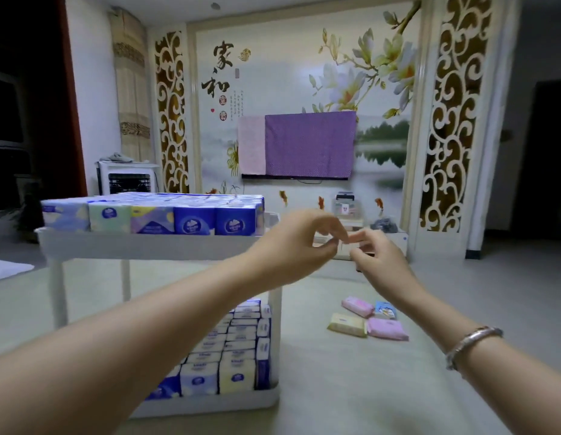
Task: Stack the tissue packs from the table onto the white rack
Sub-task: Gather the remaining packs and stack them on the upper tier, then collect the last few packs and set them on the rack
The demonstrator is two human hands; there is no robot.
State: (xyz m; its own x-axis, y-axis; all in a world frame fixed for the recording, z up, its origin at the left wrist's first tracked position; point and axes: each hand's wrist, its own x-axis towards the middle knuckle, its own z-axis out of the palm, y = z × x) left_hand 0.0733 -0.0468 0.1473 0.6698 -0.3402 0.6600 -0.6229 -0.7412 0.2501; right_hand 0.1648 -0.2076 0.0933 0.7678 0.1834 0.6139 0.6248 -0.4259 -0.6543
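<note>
Reaching out in mid-air, the left hand [299, 243] and the right hand [375, 257] meet fingertip to fingertip just right of the white rack [147, 244]. Both hands have their fingers curled inward; the picture is blurred there, so I cannot tell whether either pinches anything. A silver bracelet [472, 343] circles the right wrist.

The rack's top shelf is packed with upright tissue packs [153, 215] in blue, green and purple wrappers, filling it edge to edge. Its bottom shelf holds more packs [232, 350] in rows, white, yellow and blue.

Right of the rack, on the pale surface well apart from it, lie 4 loose packs [368, 320] in a cluster: 2 pink, 1 yellow, 1 blue.

Beyond the rack, a wall screen hangs draped with a purple cloth [309, 144].
</note>
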